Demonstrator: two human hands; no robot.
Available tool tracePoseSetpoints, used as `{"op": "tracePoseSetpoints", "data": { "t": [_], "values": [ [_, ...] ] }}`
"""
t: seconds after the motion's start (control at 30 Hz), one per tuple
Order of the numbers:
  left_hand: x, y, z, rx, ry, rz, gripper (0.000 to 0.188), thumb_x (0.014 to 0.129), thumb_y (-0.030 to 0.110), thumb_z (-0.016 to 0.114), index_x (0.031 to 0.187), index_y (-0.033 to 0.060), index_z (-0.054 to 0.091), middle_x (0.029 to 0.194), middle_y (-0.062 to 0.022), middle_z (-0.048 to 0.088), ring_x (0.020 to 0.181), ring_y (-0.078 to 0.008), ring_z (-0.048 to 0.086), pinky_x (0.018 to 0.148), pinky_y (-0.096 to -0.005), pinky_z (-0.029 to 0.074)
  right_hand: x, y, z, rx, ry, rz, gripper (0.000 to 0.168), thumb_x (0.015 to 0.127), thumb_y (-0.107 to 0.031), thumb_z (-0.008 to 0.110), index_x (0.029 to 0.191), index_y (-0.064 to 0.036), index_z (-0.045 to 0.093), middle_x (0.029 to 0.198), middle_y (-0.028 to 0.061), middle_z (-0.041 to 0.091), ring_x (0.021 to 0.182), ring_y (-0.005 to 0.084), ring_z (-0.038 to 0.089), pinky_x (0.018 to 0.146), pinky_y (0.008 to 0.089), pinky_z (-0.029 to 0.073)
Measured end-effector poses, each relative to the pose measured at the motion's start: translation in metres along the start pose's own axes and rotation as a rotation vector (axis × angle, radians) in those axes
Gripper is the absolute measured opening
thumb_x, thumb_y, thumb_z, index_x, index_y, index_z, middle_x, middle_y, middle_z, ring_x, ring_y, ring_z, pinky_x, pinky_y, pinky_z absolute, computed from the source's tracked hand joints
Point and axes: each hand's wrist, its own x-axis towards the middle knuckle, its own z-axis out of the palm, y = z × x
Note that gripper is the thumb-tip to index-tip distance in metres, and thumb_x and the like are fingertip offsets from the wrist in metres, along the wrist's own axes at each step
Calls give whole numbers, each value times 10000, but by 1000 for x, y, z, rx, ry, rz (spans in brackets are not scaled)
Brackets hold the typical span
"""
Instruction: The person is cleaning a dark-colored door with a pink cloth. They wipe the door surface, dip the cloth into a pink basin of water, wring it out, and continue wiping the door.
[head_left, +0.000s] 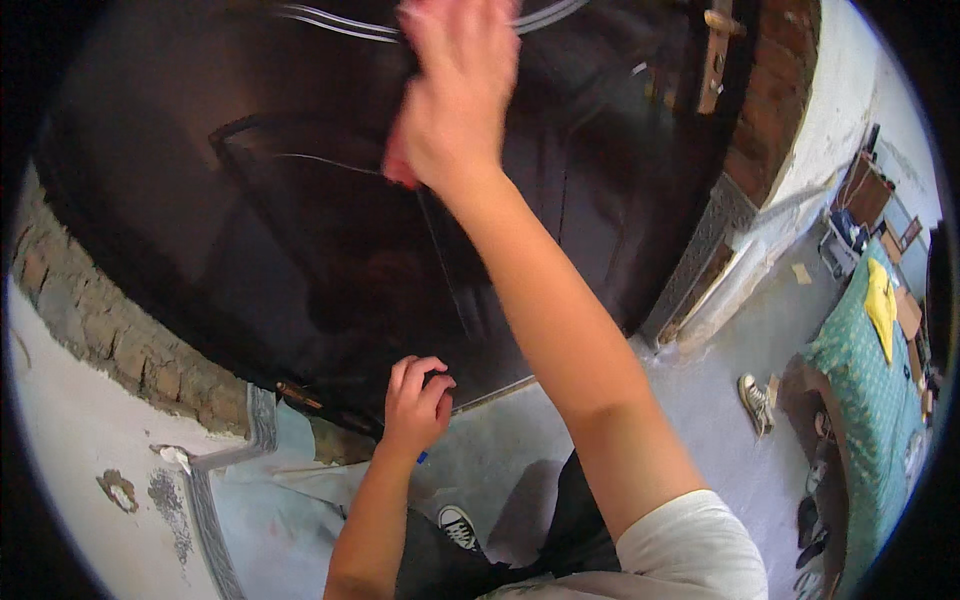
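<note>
A dark, glossy panelled door (360, 247) fills most of the view before me. My right hand (461, 97) is stretched up against it, slightly blurred, with a red cloth (401, 161) under the palm and fingers. Bright curved trim lines (341, 20) run across the door on both sides of that hand. Lower down, my left hand (418, 401) hangs in front of the door's bottom part with its fingers loosely curled; I see nothing in it. A metal door handle with its plate (712, 67) sits at the upper right.
Exposed brick (112, 337) borders the door at left, with more brick (772, 97) at right. To the right stands a table with a green patterned cover (870, 382), a yellow cloth (881, 300) on top. One sneaker (755, 405) lies on the grey floor (697, 435); several shoes sit below the table.
</note>
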Motion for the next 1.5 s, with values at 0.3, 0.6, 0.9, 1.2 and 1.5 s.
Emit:
{"op": "tracePoseSetpoints", "data": {
  "t": [0.3, 0.6, 0.9, 1.2, 1.5],
  "values": [
    [-51, -25, 40, -50, 14, -221, 337, 772, -94, 652, 1064, 60, 716, 1252, -125, 643, 1201, -382, 565, 1037, -488, 476, -131, 8, -2, -89, 217, 278, 766, 890, -55, 554, 1646, 22, 452, 1741, 295, 366, 1633, 532, 276, 1316, 640, 201],
    [-67, -32, 58, -51, 70, -359, 424, 808, -61, 619, 1216, 44, 668, 1294, -153, 631, 1217, -378, 559, 1081, -493, 437, -375, -8, -49, -149, 130, 733, 759, 1005, -92, 418, 1712, 74, 198, 1816, 285, 151, 1704, 433, 98, 1378, 527, 57],
    [-78, -9, 61, -57, -86, -264, 402, 813, -54, 621, 1199, 46, 677, 1294, -148, 626, 1221, -380, 547, 1075, -486, 442, -461, -35, -47, -119, 261, 986, 754, 1097, -174, 385, 1716, 112, 62, 1820, 301, 88, 1707, 420, 73, 1384, 510, 46],
    [-98, -46, 78, 6, -65, -275, 386, 808, -32, 655, 1184, 55, 670, 1262, -142, 632, 1203, -413, 573, 1026, -522, 499, -351, -32, -30, -152, 253, 1113, 736, 1110, -191, 413, 1707, 116, 111, 1816, 317, 50, 1698, 459, 31, 1378, 532, 37],
    [-95, -56, 86, -37, -83, -248, 376, 784, 8, 716, 1149, 83, 669, 1265, -123, 615, 1196, -404, 579, 1059, -528, 473, -3, -1, 1, -235, 130, 271, 672, 1034, -142, 531, 1657, 57, 379, 1725, 320, 351, 1624, 513, 280, 1331, 604, 204]
  ]
}}
